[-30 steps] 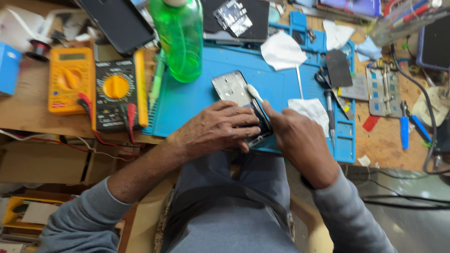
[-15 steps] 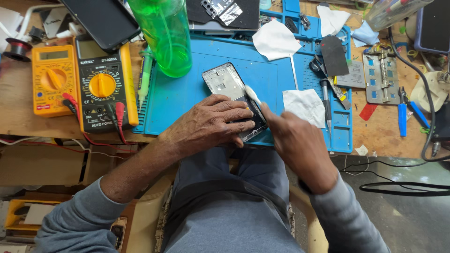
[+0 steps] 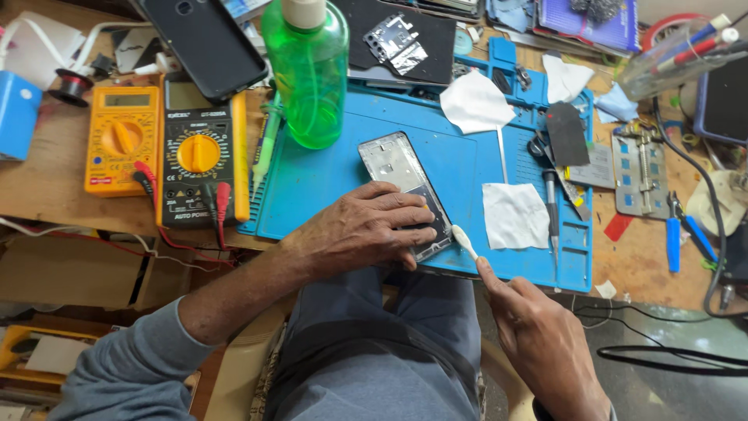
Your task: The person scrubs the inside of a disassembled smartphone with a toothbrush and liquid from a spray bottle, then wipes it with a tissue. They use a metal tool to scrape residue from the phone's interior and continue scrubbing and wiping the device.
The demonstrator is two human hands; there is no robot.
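Cluttered bench, blue mat (image 3: 327, 195): phone frame (image 3: 401, 187) is pinned flat under the left hand (image 3: 366, 230) so it's steady while a cotton swab (image 3: 465, 243) is pinched by the right hand (image 3: 541, 343)

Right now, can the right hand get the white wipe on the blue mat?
Probably yes. The right hand holds a small brush just below the white wipe; nothing lies between them, though its fingers are occupied.

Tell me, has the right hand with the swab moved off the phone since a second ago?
Yes. The right hand has pulled back toward the body; its swab now sits at the phone edge.
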